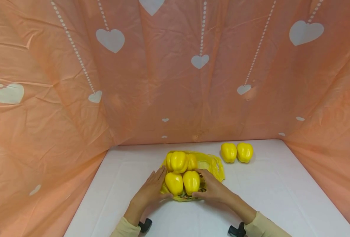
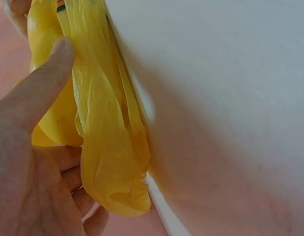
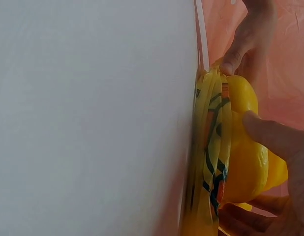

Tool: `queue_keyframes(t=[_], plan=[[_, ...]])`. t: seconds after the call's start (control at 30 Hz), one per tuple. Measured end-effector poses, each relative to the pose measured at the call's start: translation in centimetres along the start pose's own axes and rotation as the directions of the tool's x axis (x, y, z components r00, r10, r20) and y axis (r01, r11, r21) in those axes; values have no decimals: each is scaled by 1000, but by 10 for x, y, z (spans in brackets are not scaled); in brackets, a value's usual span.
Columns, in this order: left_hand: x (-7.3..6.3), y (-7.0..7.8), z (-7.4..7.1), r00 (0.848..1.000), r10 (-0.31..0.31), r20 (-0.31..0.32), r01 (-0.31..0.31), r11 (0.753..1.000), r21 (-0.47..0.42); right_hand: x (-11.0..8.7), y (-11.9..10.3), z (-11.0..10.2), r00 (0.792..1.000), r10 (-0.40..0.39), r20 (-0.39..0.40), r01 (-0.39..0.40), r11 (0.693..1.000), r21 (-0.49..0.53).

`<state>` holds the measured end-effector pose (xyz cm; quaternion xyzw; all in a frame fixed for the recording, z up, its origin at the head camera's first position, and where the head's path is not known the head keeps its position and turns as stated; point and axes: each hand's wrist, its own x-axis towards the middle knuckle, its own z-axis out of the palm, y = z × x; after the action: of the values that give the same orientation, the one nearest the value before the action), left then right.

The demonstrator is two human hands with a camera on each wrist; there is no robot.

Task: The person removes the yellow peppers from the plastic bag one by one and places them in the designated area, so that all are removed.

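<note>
**Peach backdrop [image 1: 151,85] and white tabletop [image 1: 281,197], with peppers on a yellow bag [image 1: 213,166]**

White hearts [image 1: 110,40], several hung from dotted lines, pattern the creased backdrop behind the tabletop and at both sides. The bag lies near the middle of the tabletop, its crumpled handle end toward the right; dark print shows along the front edge. Five yellow peppers are grouped on it: the left front pepper [image 1: 174,183] and the right front pepper [image 1: 191,182] side by side, and three behind, of which the rear middle pepper [image 1: 179,162] partly covers its neighbours. Their tops are bare; whether the film encloses their lower parts cannot be told.

The left hand [image 1: 151,187] is unclenched, its fingers nearly straight along the left side of the group and its thumb at the front; the left wrist view shows this thumb against the yellow load beside loose film. The right hand [image 1: 211,187] grasps the right front pepper, thumb in front and fingers bent around the far side.

Two further peppers, a left one [image 1: 228,152] and a right one [image 1: 245,152], stand just beside each other on the tabletop, behind the bag and to its right. Beige sleeves [image 1: 265,225] cover the forearms, with a black device [image 1: 237,230] at each wrist.
</note>
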<state>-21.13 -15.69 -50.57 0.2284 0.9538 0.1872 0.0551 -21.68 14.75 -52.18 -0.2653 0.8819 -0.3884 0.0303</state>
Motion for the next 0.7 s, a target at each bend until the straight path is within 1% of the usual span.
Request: queue_keyframes(t=[0.17, 0.4, 0.7], plan=[[0, 1, 0, 1000, -5, 2, 5, 1000, 5, -1, 0, -1, 1000, 3, -5, -3, 1000, -2], [0, 0, 0, 1000, -7, 0, 7, 1000, -5, -3, -1, -3, 1000, 7, -27, -8, 999, -32], [-1, 0, 0, 1000, -14, 9, 14, 1000, -10, -7, -3, -11, 996, 74, -54, -76, 997, -29]])
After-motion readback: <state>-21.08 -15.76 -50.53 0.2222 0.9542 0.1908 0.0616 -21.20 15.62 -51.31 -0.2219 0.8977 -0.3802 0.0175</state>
